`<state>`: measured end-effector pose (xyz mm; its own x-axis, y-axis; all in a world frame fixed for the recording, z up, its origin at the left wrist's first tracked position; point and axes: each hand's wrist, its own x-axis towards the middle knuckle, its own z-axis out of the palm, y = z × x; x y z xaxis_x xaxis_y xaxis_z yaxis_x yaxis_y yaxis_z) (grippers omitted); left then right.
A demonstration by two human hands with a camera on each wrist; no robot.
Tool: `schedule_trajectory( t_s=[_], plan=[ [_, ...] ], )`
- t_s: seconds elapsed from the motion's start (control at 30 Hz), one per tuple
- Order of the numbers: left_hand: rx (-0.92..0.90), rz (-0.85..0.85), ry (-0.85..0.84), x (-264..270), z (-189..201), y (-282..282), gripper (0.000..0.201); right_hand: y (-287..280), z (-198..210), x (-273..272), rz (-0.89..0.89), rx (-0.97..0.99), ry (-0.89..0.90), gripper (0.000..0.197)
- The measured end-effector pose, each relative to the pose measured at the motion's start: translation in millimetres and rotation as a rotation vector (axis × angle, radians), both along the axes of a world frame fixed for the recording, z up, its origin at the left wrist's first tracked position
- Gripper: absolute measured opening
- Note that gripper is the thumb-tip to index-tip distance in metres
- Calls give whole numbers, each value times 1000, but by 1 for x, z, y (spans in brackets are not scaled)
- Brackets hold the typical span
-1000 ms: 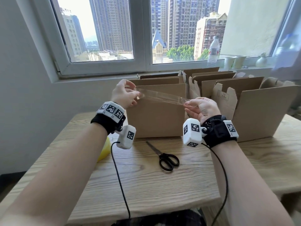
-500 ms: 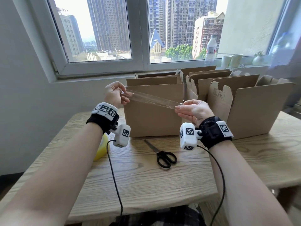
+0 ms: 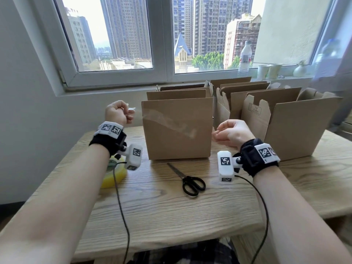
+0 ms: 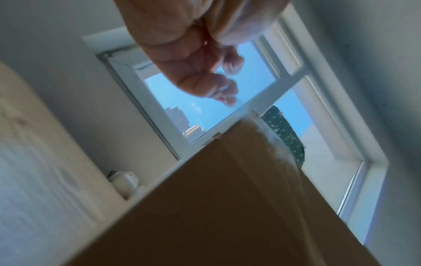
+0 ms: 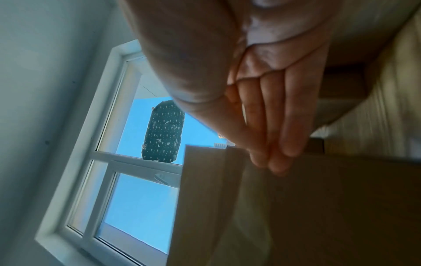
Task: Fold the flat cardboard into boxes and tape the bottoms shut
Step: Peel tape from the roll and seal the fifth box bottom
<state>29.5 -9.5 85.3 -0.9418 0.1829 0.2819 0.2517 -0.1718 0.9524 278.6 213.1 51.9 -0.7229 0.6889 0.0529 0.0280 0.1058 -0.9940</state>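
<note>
The wooden table (image 3: 162,206) carries it all. The near cardboard box (image 3: 177,130) stands matte brown and square beside finished ones, and the clear tape strip (image 3: 171,123), stretched higher a moment ago, now slants glossy across its front. The left hand (image 3: 117,114) pinches one end; the right hand (image 3: 231,133) has let go, fingers relaxed. Sticking comes next, I'd say.

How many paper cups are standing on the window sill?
2. Both paper cups stand side by side at the right part of the sill: one on the left, the other touching it on the right, between a plastic bottle and a small white vase.
</note>
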Motion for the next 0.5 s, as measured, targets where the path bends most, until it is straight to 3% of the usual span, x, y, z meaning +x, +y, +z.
schedule_trajectory(
  t_s=[0.1, 0.23, 0.27, 0.4, 0.5],
  plan=[
    [-112, -43, 17, -10, 5, -2, 44, -4, 7, -1, 73, 66, 31, 14],
    [-92, -105, 40, -2, 14, 12, 44, -28, 10, -25, 30, 140, 57, 3],
    [-89, -112, 46, 0, 15, 13, 44, -32, 6, -32, 3, 181, 28, 5],
    [-42, -123, 47, 6, 16, 11, 42, -43, -16, -50, -130, 277, -103, 43],
    [-27, -133, 58, 7, 17, 6, 41, -53, -19, -58, -249, 405, -194, 41]
  ],
)
